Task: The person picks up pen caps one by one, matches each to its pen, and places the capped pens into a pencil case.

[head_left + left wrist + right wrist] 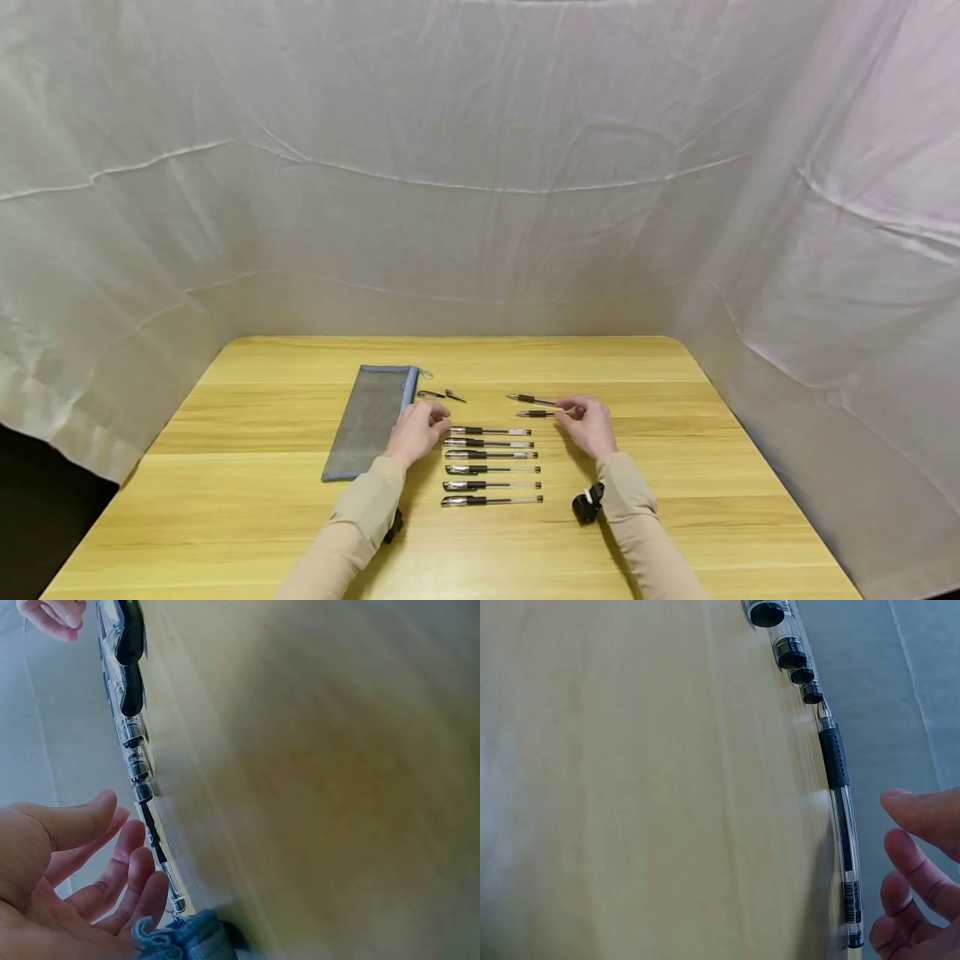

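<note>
Several capped black gel pens (491, 469) lie in a neat column on the table, caps pointing left. My left hand (420, 427) hovers by the cap end of the farthest one, fingers loosely bent and holding nothing; the left wrist view shows its thumb (86, 821) apart from the fingertips. Beyond the column are two uncapped pens (535, 413), tips to the left. My right hand (587, 423) is at their back ends. In the right wrist view its fingers (915, 870) are spread beside an uncapped pen (835, 757) without gripping it. Two loose pen caps (431, 394) lie beyond my left hand.
Left of the pens lies a grey mesh zip pouch (367, 417) with blue edging, partly behind my left hand and sleeve. The wooden table (262, 517) is enclosed by pale hanging cloth (480, 233) at the back and sides.
</note>
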